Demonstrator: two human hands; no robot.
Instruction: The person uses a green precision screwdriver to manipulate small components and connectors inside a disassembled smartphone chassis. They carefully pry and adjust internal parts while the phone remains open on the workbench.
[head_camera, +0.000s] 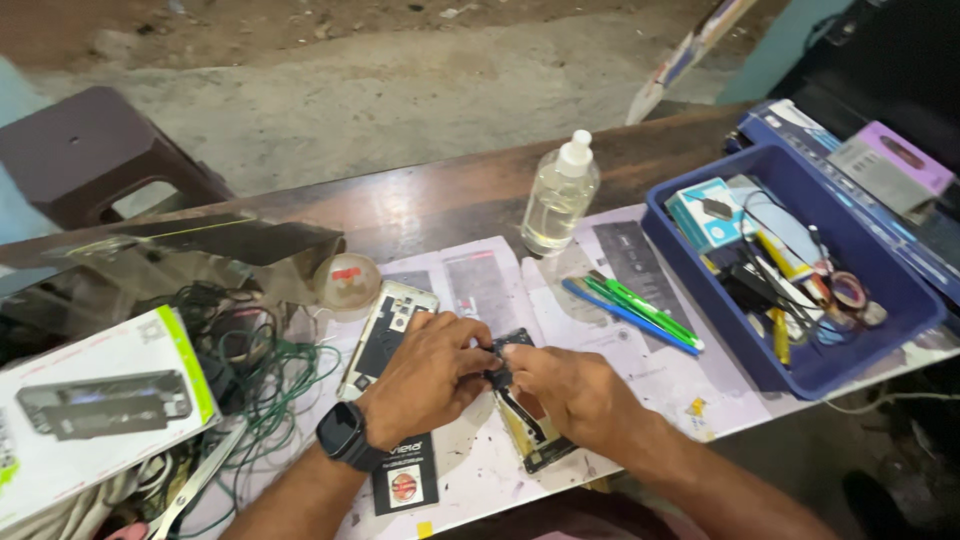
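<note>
While the opened phone body (385, 335) is lying back-off on the paper-covered table (640, 370), both hands are working at a small dark part (508, 352) lifted clear of it. Left hand (425, 375) and right hand (570, 390) are pinching that part narrowly between fingertips, meeting at the middle. A second phone frame (530, 430) is lying beneath the right hand, so reassembly is seemingly still waiting.

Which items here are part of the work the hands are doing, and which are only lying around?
In use: left hand, right hand, small dark part pinched between them, opened phone, second phone body.

Lying about: clear bottle, pens, blue bin, wire tangle, white box.
</note>
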